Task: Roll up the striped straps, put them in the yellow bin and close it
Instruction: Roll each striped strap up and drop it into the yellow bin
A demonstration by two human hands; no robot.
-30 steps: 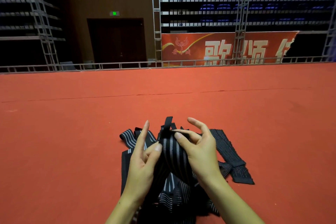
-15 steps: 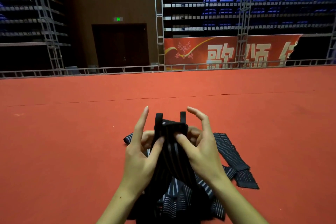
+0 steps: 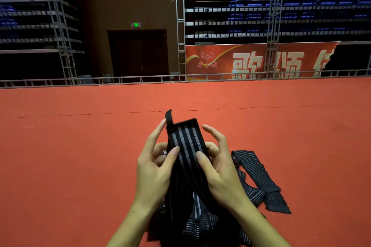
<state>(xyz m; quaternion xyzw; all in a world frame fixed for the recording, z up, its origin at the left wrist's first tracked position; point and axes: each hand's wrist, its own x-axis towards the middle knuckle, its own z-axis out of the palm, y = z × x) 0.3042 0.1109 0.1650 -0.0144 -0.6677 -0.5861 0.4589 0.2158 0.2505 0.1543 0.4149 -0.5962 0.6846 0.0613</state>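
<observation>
From the head camera, your left hand [image 3: 154, 166] and right hand [image 3: 218, 166] both pinch one striped strap [image 3: 186, 142] upright, thumbs on its face — start the roll at the top end beside the loop tab [image 3: 169, 119], keeping edges square. More straps [image 3: 259, 178] lie on the red carpet [image 3: 80, 166]; the yellow bin isn't in view.

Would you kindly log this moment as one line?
step: rolling | left hand: holds striped strap | right hand: holds it | other straps: on red floor | yellow bin: unseen
</observation>
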